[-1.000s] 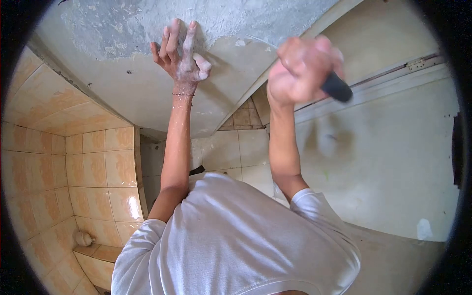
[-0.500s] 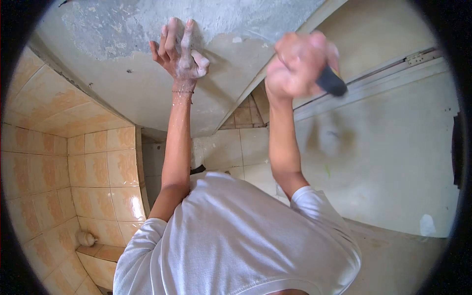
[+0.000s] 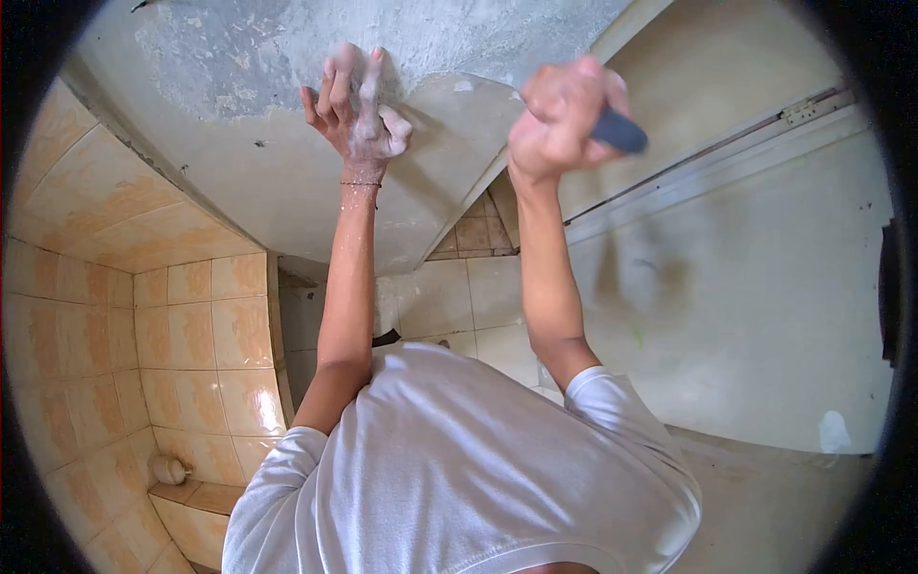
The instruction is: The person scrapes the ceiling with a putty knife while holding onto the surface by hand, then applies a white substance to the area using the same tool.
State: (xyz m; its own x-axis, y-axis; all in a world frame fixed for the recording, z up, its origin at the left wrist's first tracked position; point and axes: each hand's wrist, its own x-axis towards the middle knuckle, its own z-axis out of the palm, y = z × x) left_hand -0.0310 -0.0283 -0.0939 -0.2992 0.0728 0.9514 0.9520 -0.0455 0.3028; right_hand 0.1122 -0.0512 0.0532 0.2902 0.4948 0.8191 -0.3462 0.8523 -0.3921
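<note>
My left hand (image 3: 356, 110) rests against the wall (image 3: 287, 182) with its fingers spread, and white dust coats the fingers and wrist. Above that hand, the wall has a rough grey patch (image 3: 239, 57) where the paint is gone. To the right, my right hand (image 3: 564, 120) is closed around a tool with a dark, rounded handle (image 3: 620, 132), near the wall's right edge. The handle's end sticks out from the fist; the rest of the tool is hidden by the hand, so I cannot tell its kind. Motion slightly blurs this hand.
A pale door (image 3: 746, 277) with a hinge strip stands on the right. Orange-patterned tiles (image 3: 201, 325) cover the left wall, with a small round fixture (image 3: 170, 469) above a tiled ledge. Light floor tiles (image 3: 440, 297) lie below my arms.
My right hand has moved slightly left and upward, and the handle end has swung up with it. My left hand stays on the wall; the view has shifted a little.
</note>
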